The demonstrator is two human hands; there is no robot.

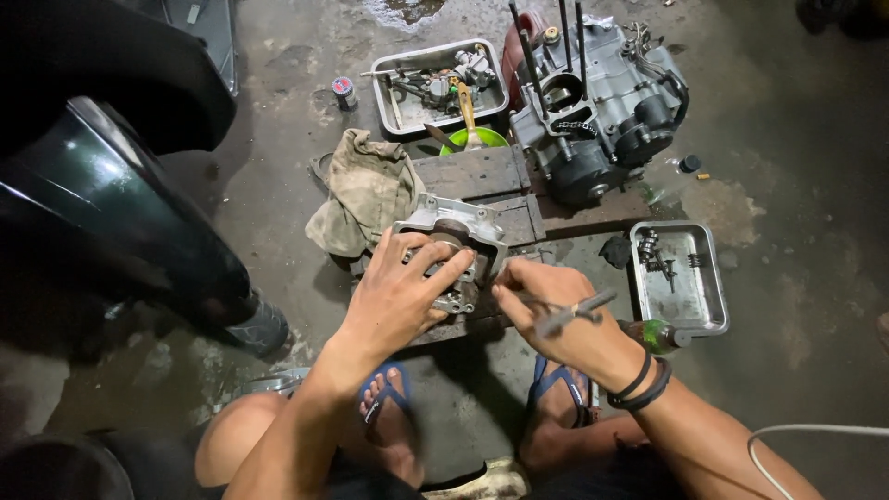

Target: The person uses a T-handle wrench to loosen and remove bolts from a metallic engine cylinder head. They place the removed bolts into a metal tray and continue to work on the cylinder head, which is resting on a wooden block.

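A motorcycle repair workshop: stripped engine, metal parts trays, oily rag on stained concrete floor.

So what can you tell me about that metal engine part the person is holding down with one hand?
The cylinder head is a blocky casting of dull grey metal with a dark round opening on top. It rests on a stained wooden plank on the concrete floor, beside a crumpled rag. The left hand lies over its near side, fingers spread across it. The right hand, holding a slim metal tool, is close to its right edge.
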